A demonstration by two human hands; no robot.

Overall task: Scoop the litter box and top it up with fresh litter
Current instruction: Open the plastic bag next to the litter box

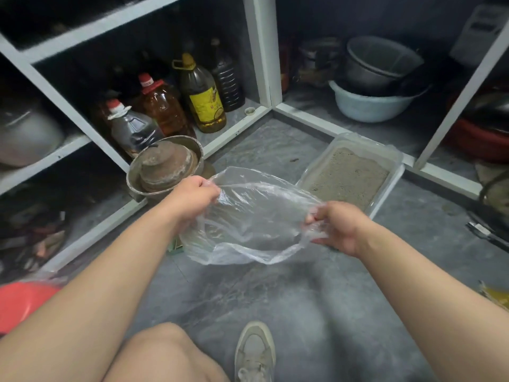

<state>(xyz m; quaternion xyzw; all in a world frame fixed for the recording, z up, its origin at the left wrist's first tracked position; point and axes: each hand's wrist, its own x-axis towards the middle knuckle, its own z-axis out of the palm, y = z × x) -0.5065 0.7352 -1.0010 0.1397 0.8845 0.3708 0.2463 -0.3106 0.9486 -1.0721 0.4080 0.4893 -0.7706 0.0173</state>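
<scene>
While I crouch on the floor (275, 293), my left hand (197, 194) and right hand (337, 226) each pinch the clear plastic bag (253, 219), stretched open near the litter box (349, 175).

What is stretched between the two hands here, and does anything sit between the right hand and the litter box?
The clear plastic bag spans from left hand to right hand, both pinching its rim. Toward the litter box, the head view shows only bag film and bare floor.

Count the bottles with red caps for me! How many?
2. One grey bottle stands at the front of the shelf; one amber bottle stands right behind it. Others may hide in the dark behind them.
</scene>
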